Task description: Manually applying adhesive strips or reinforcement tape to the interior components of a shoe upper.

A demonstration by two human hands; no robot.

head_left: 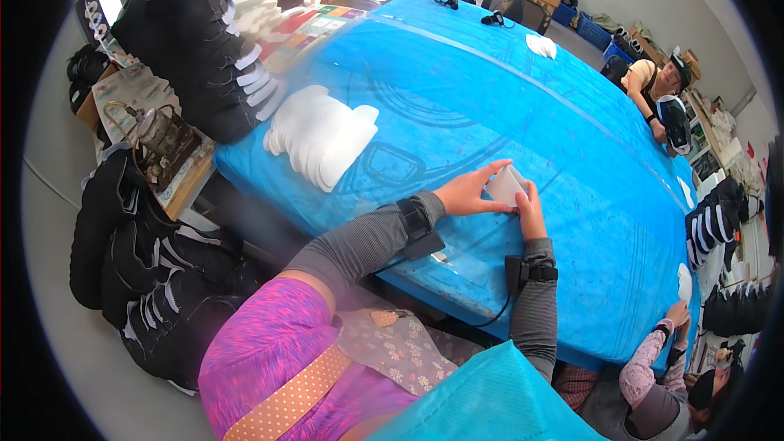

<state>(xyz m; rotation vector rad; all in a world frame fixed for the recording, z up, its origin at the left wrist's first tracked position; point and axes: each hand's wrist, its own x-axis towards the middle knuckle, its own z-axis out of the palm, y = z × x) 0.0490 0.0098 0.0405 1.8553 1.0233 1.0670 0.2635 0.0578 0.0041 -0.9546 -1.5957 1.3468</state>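
Above the near part of the blue-covered table (pixel 457 114), both my hands pinch a white insole (pixel 506 186), which looks bent and is partly hidden by fingers. My left hand (pixel 467 193) grips its left side, thumb below and forefinger along the top. On the other side, my right hand (pixel 531 208) closes on its right edge. To the left lies a fanned pile of white insoles (pixel 322 135) on the cover. Beyond that pile, black shoe uppers (pixel 196 57) with white tongues stand stacked at the table's left edge.
More black uppers (pixel 163 269) hang in a heap at my left, below a rusty sewing-machine-like device (pixel 155 135). One person (pixel 649 86) holds a shoe across the table; another (pixel 653 384) works at lower right. A small white pile (pixel 541 46) lies at the far end.
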